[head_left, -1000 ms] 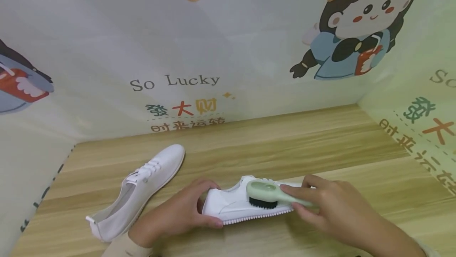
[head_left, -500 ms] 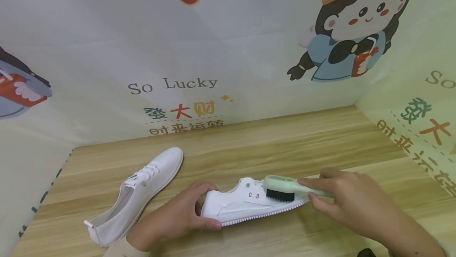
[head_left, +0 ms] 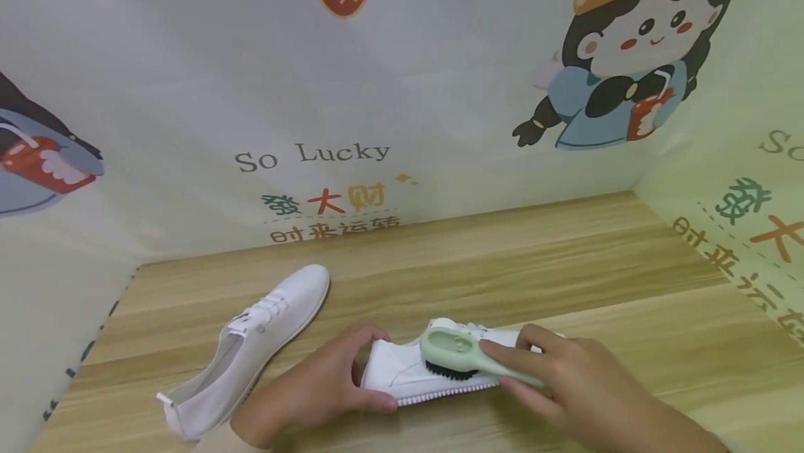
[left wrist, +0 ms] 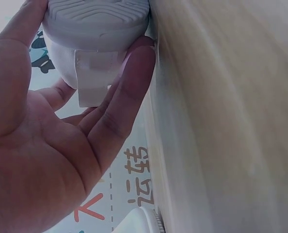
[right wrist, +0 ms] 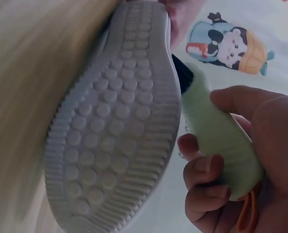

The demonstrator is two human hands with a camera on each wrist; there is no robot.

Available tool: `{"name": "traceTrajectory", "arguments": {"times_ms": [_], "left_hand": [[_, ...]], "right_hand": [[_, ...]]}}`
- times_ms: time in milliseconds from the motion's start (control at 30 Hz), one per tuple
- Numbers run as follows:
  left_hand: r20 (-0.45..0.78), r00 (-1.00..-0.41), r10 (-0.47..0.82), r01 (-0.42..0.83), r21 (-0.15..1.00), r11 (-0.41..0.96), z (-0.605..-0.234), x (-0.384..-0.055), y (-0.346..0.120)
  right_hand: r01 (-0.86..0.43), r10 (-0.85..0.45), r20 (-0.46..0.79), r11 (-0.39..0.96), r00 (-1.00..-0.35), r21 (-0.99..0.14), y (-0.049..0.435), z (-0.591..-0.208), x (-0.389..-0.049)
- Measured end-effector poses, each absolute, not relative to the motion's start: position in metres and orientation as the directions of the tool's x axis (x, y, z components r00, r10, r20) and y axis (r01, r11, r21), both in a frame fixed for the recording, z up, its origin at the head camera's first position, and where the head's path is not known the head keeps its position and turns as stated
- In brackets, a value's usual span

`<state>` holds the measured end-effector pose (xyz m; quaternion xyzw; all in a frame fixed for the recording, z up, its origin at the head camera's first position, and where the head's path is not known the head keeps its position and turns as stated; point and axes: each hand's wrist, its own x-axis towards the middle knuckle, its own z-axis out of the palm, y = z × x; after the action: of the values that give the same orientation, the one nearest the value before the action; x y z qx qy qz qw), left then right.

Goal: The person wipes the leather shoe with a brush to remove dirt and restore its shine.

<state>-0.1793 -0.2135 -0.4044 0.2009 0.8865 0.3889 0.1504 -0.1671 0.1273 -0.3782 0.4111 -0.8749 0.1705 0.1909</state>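
Note:
In the head view my left hand [head_left: 326, 376] grips the heel of a white lace-up shoe [head_left: 408, 376], its toe pointing right. The left wrist view shows the fingers and thumb around the heel [left wrist: 95, 41] and its pull tab [left wrist: 93, 73]. My right hand [head_left: 565, 383] holds a pale green shoe brush [head_left: 449, 347] by its handle, the black bristles [head_left: 447, 370] against the shoe's near side. From the right wrist, the studded sole [right wrist: 110, 121] faces the camera, and an orange cord loop [right wrist: 249, 211] hangs from the brush handle [right wrist: 224, 145].
A second white shoe [head_left: 276, 320] lies on the wood-grain tabletop [head_left: 502, 250] to the left, close beside my left forearm. Printed cloth walls [head_left: 440, 104] stand behind and at both sides of the table.
The brush went right along the shoe toward the toe, then came back left to the middle of its side. My left hand keeps its grip on the heel.

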Motion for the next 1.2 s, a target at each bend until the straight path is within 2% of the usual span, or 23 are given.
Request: {"name": "traceTrajectory", "arguments": {"times_ms": [100, 233, 367, 500, 767, 933, 1200], "left_hand": [[-0.118, -0.874, 0.471, 0.236, 0.745, 0.624, -0.404, -0.179, -0.213], [-0.111, -0.879, 0.465, 0.243, 0.733, 0.635, -0.404, -0.181, -0.214], [-0.100, -0.874, 0.475, 0.257, 0.735, 0.628, -0.405, -0.183, -0.213], [-0.100, -0.870, 0.482, 0.256, 0.745, 0.616, -0.405, -0.183, -0.212], [-0.094, -0.872, 0.480, 0.255, 0.750, 0.610, -0.408, -0.183, -0.213], [-0.126, -0.881, 0.456, 0.220, 0.745, 0.630, -0.408, -0.181, -0.215], [-0.123, -0.881, 0.457, 0.233, 0.727, 0.646, -0.405, -0.182, -0.213]], "right_hand": [[-0.766, -0.641, 0.460, 0.623, -0.615, -0.157, 0.130, -0.374, -0.167], [-0.718, -0.622, 0.388, 0.672, -0.680, -0.182, 0.136, -0.365, -0.169], [-0.641, -0.569, 0.333, 0.750, -0.752, -0.166, 0.147, -0.358, -0.170], [-0.577, -0.517, 0.312, 0.804, -0.797, -0.143, 0.158, -0.352, -0.172], [-0.503, -0.459, 0.247, 0.849, -0.854, -0.161, 0.170, -0.345, -0.176], [-0.492, -0.451, 0.234, 0.855, -0.861, -0.165, 0.175, -0.341, -0.177], [-0.466, -0.435, 0.181, 0.861, -0.882, -0.202, 0.173, -0.339, -0.175]]}}
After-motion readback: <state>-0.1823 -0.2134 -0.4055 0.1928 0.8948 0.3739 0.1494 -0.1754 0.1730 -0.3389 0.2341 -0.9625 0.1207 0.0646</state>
